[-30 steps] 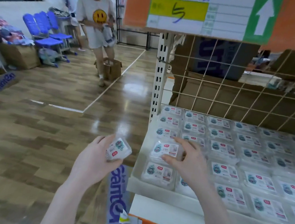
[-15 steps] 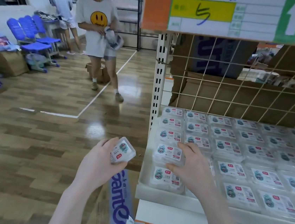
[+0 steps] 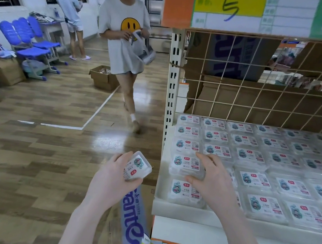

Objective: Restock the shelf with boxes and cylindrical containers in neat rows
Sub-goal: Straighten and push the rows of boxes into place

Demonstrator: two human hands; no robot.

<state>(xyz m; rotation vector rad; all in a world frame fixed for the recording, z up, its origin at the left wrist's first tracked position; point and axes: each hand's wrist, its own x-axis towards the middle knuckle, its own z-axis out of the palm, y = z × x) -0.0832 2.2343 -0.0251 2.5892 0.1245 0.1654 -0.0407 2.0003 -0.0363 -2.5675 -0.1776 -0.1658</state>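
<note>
From the head camera, the left hand (image 3: 112,176) is curled round a small clear plastic box (image 3: 137,166) with a printed label, holding it tilted out over the wooden floor (image 3: 31,157), just left of the shelf (image 3: 201,213). The right hand (image 3: 212,180) reaches onto the shelf and grips a second box (image 3: 186,166) in the leftmost column, thumb at its near edge and fingers at its far right corner (it sits a little higher than the boxes around it, whether lifted or stacked I cannot tell). The shelf carries many like boxes (image 3: 271,164) laid flat in rows, labels up, running back to a wire grid (image 3: 261,83) with brown cardboard behind it. An orange sign (image 3: 249,11) with a yellow panel hangs above. Beyond the shelf post (image 3: 172,83), a person in a white smiley-face shirt (image 3: 123,37) walks on the floor carrying a bag; an open cardboard carton (image 3: 102,77) sits behind them. Blue chairs (image 3: 29,40) stand at the left wall, and another person (image 3: 70,11) stands near them, back turned.
</note>
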